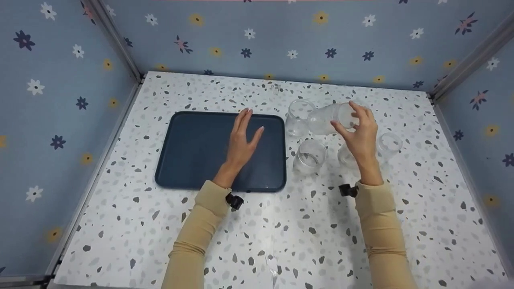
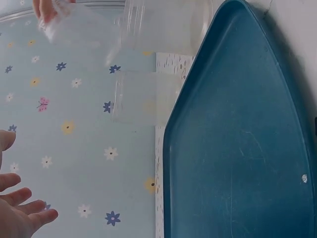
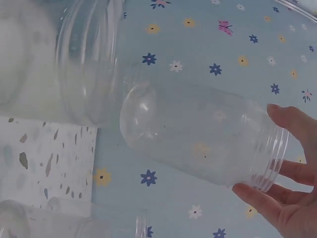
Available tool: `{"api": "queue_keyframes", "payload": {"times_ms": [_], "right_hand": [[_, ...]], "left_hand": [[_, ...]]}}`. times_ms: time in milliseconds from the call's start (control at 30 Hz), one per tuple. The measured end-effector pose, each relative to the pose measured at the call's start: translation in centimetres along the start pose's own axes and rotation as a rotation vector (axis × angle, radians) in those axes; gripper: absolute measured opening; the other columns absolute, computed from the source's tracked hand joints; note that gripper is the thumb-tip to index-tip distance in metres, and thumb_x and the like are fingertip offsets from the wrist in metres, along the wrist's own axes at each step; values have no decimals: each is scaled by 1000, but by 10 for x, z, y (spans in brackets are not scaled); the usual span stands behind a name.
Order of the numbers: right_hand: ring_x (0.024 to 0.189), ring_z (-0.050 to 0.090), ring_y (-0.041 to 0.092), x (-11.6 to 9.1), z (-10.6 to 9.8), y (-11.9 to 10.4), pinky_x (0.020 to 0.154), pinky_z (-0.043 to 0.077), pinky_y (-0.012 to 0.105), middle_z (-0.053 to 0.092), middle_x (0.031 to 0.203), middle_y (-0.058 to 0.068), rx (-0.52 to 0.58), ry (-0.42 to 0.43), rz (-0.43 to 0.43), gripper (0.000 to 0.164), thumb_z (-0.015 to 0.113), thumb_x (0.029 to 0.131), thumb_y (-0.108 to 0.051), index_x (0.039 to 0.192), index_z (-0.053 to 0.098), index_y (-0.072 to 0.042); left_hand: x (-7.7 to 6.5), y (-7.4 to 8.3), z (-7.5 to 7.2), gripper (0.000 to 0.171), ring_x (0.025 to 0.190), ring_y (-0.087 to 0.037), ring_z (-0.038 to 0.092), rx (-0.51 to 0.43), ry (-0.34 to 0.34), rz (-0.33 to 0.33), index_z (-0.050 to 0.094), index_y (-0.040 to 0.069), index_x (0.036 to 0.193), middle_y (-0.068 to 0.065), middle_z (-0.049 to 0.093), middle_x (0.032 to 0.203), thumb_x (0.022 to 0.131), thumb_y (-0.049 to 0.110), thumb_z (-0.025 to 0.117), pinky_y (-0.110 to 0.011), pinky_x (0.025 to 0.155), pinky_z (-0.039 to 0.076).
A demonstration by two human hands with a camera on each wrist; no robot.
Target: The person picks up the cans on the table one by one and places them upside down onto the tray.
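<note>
My right hand [image 1: 362, 134] grips a clear jar [image 1: 323, 119] near its screw-threaded mouth. The jar is tilted well over on its side, its base pointing left. In the right wrist view the thumb and fingers are spread round the threaded neck [image 3: 267, 158]. My left hand [image 1: 239, 149] is held above the dark blue tray [image 1: 200, 148], fingers extended and thumb apart, with nothing in it. The left wrist view shows that hand's fingers [image 2: 20, 196] at the lower left, away from the tray.
Right of the tray, a clear jar [image 1: 297, 126] stands at the back and another [image 1: 309, 158] nearer me. A third jar [image 1: 346, 157] is partly hidden by my right hand, and a smaller clear container [image 1: 389, 143] stands right of it. Flower-patterned panels [image 1: 257, 36] enclose the speckled table [image 1: 249, 241].
</note>
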State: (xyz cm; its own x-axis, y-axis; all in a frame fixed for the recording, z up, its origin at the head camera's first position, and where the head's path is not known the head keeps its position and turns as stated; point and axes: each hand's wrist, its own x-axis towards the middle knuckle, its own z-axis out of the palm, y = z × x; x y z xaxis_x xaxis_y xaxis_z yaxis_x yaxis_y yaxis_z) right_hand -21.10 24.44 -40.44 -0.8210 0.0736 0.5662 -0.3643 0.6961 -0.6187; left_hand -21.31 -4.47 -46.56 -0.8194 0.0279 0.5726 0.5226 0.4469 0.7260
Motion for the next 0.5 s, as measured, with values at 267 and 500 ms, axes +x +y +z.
{"api": "queue_keyframes", "payload": {"times_ms": [267,500], "right_hand": [[92,56,23,-12,2,-13,67,51,39,54,109,15,174,81,-24,54,75,71,-15,119,54,-1],[92,54,35,-27,8,-43,69,50,42,51,107,23,337,81,-45,51,71,71,3,117,50,11]], "left_hand": [[-2,1,5,56,128,-20,25,-116,6,15,35,-3,133,-16,28,138,87,18,58,-33,101,26],[-3,4,7,58,128,-27,26,-228,-23,-26,32,-5,134,-19,26,139,86,11,59,-41,100,26]]}}
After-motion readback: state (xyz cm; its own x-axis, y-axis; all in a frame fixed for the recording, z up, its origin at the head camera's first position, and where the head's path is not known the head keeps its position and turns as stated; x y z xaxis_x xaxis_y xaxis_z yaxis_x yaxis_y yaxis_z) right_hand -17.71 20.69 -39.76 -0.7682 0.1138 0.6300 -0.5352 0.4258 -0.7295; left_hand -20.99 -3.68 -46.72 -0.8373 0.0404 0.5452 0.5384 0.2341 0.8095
